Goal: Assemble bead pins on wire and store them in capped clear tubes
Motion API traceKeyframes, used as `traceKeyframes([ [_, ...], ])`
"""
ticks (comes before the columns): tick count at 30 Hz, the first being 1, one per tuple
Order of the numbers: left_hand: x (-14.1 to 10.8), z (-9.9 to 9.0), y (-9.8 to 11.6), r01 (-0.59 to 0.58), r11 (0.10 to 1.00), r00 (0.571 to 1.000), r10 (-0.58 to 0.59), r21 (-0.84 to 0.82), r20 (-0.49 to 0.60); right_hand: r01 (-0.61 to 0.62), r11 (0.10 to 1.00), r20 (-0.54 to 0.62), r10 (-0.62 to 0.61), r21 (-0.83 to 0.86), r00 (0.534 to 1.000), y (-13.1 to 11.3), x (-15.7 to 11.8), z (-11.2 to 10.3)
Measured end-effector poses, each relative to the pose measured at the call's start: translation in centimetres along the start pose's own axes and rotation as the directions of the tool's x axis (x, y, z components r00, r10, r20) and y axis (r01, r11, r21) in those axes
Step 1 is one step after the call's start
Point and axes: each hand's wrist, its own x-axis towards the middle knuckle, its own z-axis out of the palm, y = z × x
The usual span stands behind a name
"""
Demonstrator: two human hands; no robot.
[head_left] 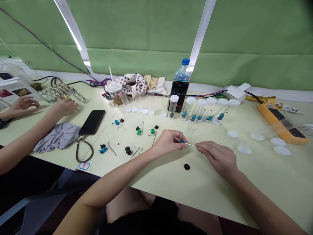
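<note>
Between the fingertips of my left hand [170, 142] is a small blue part [181, 141] with thin metal wire on it. My right hand [218, 156] pinches the far end of a thin metal rod [189, 144] that runs out of the blue part. A round black piece [187, 167] lies on the table just below my hands. To the left are small groups of parts: green pieces [139, 132], blue pieces [103, 149] and black pieces [128, 150], with bent wires beside them. Capped clear tubes [173, 107] holding parts stand behind my hands.
White caps [244, 149] lie at the right, near an orange power strip [283, 124]. A bottle [183, 72] and an upright phone [179, 96] stand at the back. Another person's hands [64, 107] are at the left, beyond a dark phone [92, 122] and grey cloth [57, 137].
</note>
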Motion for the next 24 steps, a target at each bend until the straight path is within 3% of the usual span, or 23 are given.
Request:
traceKeyframes([
  [10, 0.0, 0.0, -0.4, -0.076, 0.997, 0.997, 0.076, 0.011, -0.018, -0.170, 0.939, 0.143, 0.132, 0.299, 0.981, -0.9, 0.2, 0.4],
  [14, 0.0, -0.1, -0.4, -0.083, 0.997, 0.997, 0.083, 0.000, -0.003, -0.199, 0.940, 0.158, 0.159, 0.278, 0.974, -0.9, 0.2, 0.5],
  [17, 0.1, -0.3, -0.2, -0.043, 0.998, 0.999, 0.043, -0.050, -0.005, -0.121, 0.979, 0.106, 0.105, 0.161, 0.989, -0.4, 0.1, 0.5],
  [20, 0.1, -0.4, 0.0, -0.014, 0.993, 1.000, 0.012, -0.113, -0.022, 0.039, 0.999, 0.040, -0.040, 0.016, 0.998, 0.2, 0.0, 0.3],
  [24, 0.1, -0.4, 0.3, 0.014, 0.989, 1.000, -0.018, -0.146, -0.025, 0.216, 0.971, 0.045, -0.213, -0.103, 0.976, 0.4, 0.0, -0.4],
])
